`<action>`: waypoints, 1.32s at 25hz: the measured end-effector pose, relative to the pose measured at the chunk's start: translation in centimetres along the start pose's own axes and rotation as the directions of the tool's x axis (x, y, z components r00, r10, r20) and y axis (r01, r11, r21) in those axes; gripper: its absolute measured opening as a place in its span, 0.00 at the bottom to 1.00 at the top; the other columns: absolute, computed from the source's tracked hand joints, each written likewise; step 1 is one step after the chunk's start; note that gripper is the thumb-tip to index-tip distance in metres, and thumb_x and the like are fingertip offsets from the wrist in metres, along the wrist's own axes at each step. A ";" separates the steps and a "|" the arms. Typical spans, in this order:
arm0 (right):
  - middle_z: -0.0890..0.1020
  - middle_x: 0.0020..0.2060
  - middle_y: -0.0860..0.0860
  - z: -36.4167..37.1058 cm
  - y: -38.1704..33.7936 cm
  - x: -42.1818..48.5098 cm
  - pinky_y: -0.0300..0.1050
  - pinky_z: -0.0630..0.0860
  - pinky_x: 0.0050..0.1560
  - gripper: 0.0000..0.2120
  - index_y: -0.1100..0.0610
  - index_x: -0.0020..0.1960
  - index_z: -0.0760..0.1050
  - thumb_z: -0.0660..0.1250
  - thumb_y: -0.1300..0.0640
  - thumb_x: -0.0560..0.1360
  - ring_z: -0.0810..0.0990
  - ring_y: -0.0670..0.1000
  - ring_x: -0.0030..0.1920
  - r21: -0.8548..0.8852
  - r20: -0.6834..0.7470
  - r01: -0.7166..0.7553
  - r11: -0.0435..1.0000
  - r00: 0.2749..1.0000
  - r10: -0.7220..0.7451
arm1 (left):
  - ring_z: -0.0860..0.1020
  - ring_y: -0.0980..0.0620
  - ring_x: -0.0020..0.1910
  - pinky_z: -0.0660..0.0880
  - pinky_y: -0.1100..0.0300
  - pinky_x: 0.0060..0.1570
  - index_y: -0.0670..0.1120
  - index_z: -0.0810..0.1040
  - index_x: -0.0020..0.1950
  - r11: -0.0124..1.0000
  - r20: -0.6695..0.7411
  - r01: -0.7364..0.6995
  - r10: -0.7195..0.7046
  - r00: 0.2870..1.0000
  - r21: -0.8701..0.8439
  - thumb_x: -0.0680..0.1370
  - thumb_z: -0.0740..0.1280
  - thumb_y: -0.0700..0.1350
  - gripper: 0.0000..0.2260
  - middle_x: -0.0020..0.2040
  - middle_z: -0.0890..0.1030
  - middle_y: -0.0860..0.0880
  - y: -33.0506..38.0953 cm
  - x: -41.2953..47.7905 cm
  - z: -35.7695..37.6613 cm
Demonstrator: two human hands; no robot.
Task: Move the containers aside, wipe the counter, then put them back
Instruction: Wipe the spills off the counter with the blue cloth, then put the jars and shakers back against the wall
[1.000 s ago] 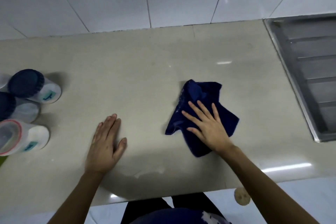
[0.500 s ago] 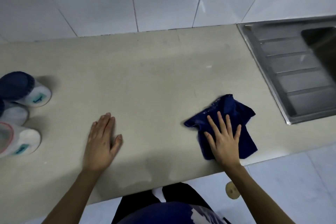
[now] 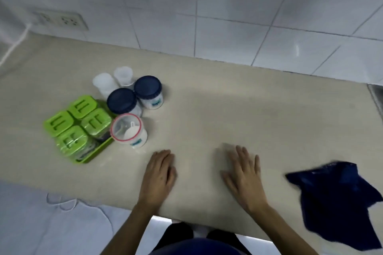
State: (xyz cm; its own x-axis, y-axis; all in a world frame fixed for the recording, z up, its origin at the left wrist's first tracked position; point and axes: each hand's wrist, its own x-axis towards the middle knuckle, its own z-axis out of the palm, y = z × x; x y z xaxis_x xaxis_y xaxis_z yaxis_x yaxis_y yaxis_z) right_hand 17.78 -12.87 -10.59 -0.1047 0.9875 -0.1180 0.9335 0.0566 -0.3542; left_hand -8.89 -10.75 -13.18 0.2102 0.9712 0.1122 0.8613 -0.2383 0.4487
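Observation:
On the beige counter [image 3: 238, 109] the containers stand grouped at the left: two white jars with dark blue lids [image 3: 147, 91] [image 3: 122, 101], a red-rimmed clear-lidded jar [image 3: 129, 130], two small translucent cups [image 3: 113, 80], and several green-lidded boxes in a green tray [image 3: 76, 126]. My left hand [image 3: 159, 176] lies flat and empty near the front edge, just right of the red-rimmed jar. A short way to its right, my right hand [image 3: 244, 176] also rests flat with fingers spread. The dark blue cloth [image 3: 339, 198] lies loose at the right, draped over the counter's front edge, apart from both hands.
White tiled wall runs behind the counter, with a double socket [image 3: 62, 20] at the upper left. A metal sink's edge [image 3: 376, 95] shows at the far right. Pale floor lies below the front edge.
My right hand has let go of the blue cloth and moved left; the cloth now lies alone at the right. The view swung left, bringing the whole container group into sight.

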 end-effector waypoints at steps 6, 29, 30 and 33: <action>0.60 0.76 0.58 3.4 -16.3 9.8 0.56 0.59 0.74 0.37 0.54 0.76 0.57 0.65 0.41 0.72 0.59 0.58 0.75 0.225 0.003 0.316 0.922 0.946 -0.325 | 0.74 0.39 0.62 0.66 0.43 0.68 0.36 0.77 0.60 0.956 -0.139 0.293 -0.287 0.948 0.026 0.77 0.60 0.43 0.16 0.61 0.78 0.38 -6.5 -2.3 -2.3; 0.68 0.65 0.54 -10.7 15.0 18.2 0.43 0.70 0.59 0.33 0.49 0.65 0.68 0.77 0.46 0.64 0.74 0.56 0.61 0.527 -0.398 -0.261 0.809 0.765 0.506 | 0.76 0.37 0.65 0.69 0.45 0.68 0.36 0.79 0.59 0.974 0.043 -0.221 0.220 0.975 0.044 0.74 0.65 0.44 0.17 0.63 0.78 0.36 13.6 15.3 10.1; 0.68 0.65 0.54 -11.2 16.9 19.1 0.42 0.68 0.58 0.33 0.49 0.65 0.68 0.77 0.46 0.64 0.74 0.56 0.61 0.532 -0.401 -0.274 0.801 0.752 0.523 | 0.74 0.38 0.66 0.64 0.45 0.70 0.36 0.78 0.60 0.980 0.050 -0.192 0.190 0.981 0.049 0.75 0.62 0.45 0.18 0.64 0.77 0.36 14.5 15.5 10.9; 0.68 0.66 0.54 -12.8 21.5 21.9 0.41 0.68 0.56 0.32 0.49 0.65 0.67 0.76 0.46 0.65 0.74 0.56 0.61 0.556 -0.414 -0.280 0.783 0.724 0.552 | 0.68 0.39 0.71 0.58 0.49 0.72 0.38 0.75 0.63 0.993 0.026 -0.106 0.104 0.994 0.051 0.77 0.58 0.48 0.20 0.69 0.73 0.38 15.2 15.4 12.4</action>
State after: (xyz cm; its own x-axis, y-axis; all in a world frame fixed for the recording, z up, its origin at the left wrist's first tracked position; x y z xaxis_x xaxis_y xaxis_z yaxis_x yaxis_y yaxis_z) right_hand 39.93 11.90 -8.89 0.5819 0.8067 0.1026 0.5691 -0.3138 -0.7601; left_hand 13.18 0.56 -15.60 0.3110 0.9408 0.1351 0.8569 -0.3390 0.3883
